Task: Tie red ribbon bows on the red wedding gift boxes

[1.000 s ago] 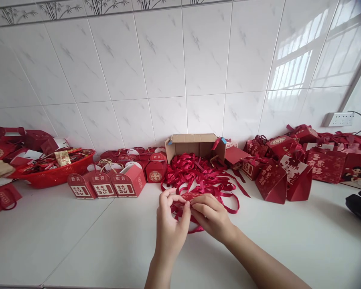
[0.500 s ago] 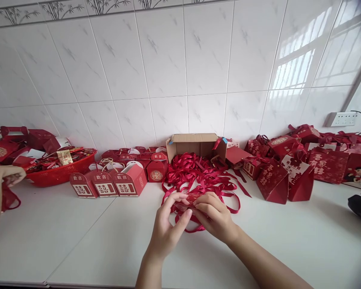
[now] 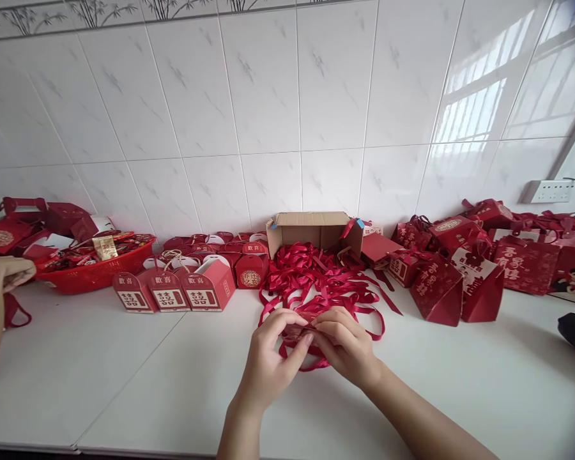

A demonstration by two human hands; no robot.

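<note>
My left hand (image 3: 275,354) and my right hand (image 3: 347,348) meet over the counter, with fingers and thumbs pinching a small red printed gift box (image 3: 294,332). Most of that box is hidden behind my fingers, so its exact shape is unclear. Behind and beneath the hands spreads a heap of shiny red ribbons (image 3: 311,268), some looping onto the white surface. The ribbons spill out of an open cardboard box (image 3: 316,220) lying against the wall.
Three red gift boxes (image 3: 204,291) stand left of centre, with more behind. A red basket (image 3: 84,278) holds small packets. Tied red boxes (image 3: 436,291) and bags (image 3: 527,265) line the right. Another person's hand (image 3: 16,271) is at the left edge.
My left hand has shifted slightly right, bringing its fingertips closer to my right hand's on the small red box. The other person's hand has moved slightly left.
</note>
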